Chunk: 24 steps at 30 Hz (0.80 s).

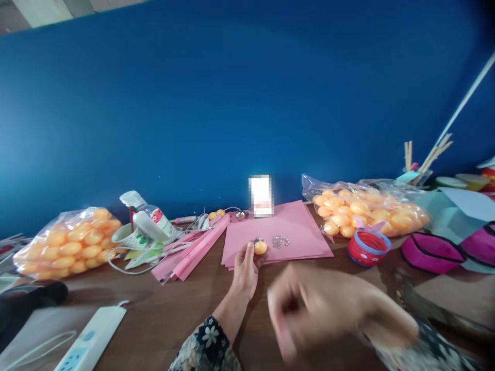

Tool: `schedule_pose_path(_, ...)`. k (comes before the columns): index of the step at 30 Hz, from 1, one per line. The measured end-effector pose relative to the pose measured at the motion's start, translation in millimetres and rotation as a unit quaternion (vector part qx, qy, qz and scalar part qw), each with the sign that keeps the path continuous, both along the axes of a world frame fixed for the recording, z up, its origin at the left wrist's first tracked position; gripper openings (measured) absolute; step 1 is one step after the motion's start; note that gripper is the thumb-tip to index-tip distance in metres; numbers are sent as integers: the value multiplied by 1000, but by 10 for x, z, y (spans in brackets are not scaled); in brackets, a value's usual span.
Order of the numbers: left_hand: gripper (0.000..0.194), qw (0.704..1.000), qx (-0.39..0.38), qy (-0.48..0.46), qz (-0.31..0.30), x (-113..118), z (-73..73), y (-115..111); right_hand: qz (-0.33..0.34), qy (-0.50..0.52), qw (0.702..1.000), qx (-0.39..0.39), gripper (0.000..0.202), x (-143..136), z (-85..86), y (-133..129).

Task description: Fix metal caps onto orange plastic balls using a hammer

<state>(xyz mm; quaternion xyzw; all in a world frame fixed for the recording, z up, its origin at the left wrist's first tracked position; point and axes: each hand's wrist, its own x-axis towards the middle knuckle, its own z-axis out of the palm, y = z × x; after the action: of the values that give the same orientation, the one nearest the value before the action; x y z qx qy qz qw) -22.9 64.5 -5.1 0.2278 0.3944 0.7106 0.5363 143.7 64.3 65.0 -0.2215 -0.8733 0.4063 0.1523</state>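
Observation:
My left hand pinches a small orange ball between thumb and fingers, low over the front of a pink paper sheet. A dark, shiny patch shows on top of the ball. Just right of it, a loose cluster of small silvery pieces lies on the pink paper. Nearer to me, my right hand is lifted above the brown table. Its fingers look curled, but motion smears them, so whether they hold anything is hidden. A round shiny metal object sits at the paper's far left corner.
Clear bags of orange balls lie left and right. Pink strips, a white cable and a tilted bottle are at left. A red cup and magenta fabric pieces stand right. A power strip lies front left.

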Motion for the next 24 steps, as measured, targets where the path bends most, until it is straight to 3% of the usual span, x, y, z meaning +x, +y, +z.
schedule_pose_path(2,34,1000,7,-2,-6,2,9,-8,-119,-10,990,73,20,-116,-5,225)
schedule_pose_path(4,38,1000,13,-10,-6,5,6,-12,-275,-33,944,181,17,-174,-117,428)
schedule_pose_path(5,39,1000,12,-13,-4,6,1,-11,-300,-43,928,219,14,-176,-201,508)
schedule_pose_path(8,39,1000,6,-13,5,7,-23,-1,-290,-60,922,249,12,-117,-465,637)
schedule_pose_path(11,37,1000,5,-19,12,1,-44,13,-284,-63,925,246,14,-70,-603,638)
schedule_pose_path(24,37,1000,-3,-11,-1,3,0,-8,-311,-81,905,278,16,-152,-650,586)
